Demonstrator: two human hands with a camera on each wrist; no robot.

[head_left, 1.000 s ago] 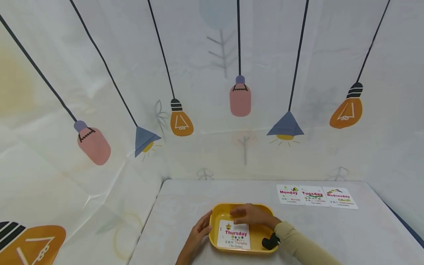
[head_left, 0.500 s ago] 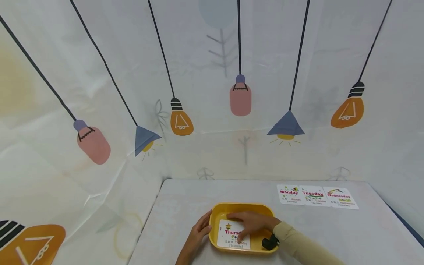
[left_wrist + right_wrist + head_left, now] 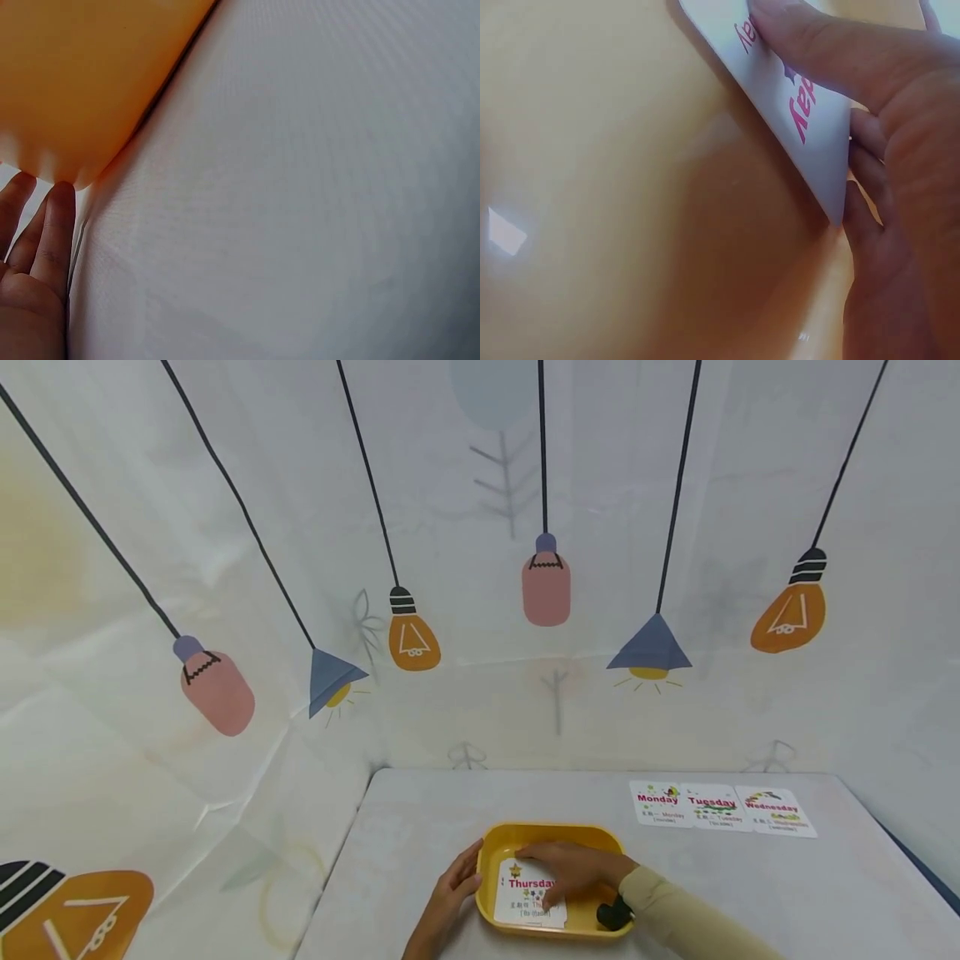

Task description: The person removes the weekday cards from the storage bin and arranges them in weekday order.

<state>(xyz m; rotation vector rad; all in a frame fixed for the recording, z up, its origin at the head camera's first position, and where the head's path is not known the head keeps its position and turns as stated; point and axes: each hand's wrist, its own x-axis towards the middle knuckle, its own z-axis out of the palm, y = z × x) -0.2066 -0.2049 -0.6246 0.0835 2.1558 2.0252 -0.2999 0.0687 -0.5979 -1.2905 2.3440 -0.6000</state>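
A yellow tray (image 3: pixel 596 931) sits near the front of the table with a white Thursday card (image 3: pixel 513 903) inside it, at its left part. My right hand (image 3: pixel 585 867) reaches into the tray and pinches this card; in the right wrist view the thumb (image 3: pixel 795 37) lies on the printed face and other fingers meet the card's edge. The card (image 3: pixel 810 165) looks slanted there, its far part out of frame. My left hand (image 3: pixel 450 893) rests against the tray's left side; in the left wrist view straight fingers (image 3: pixel 54 232) touch the outer wall (image 3: pixel 82 90).
Monday (image 3: pixel 660 806), Tuesday (image 3: pixel 716 810) and Wednesday (image 3: pixel 776 814) cards lie in a row at the back right of the white table (image 3: pixel 720 885). A black wrist device (image 3: pixel 615 914) overhangs the tray's right end. A wall sheet with printed lamps (image 3: pixel 648 647) stands behind.
My right hand has come down from above the card's upper right, thumb onto its face, and the card has shifted slightly. The left hand stays at the tray's side.
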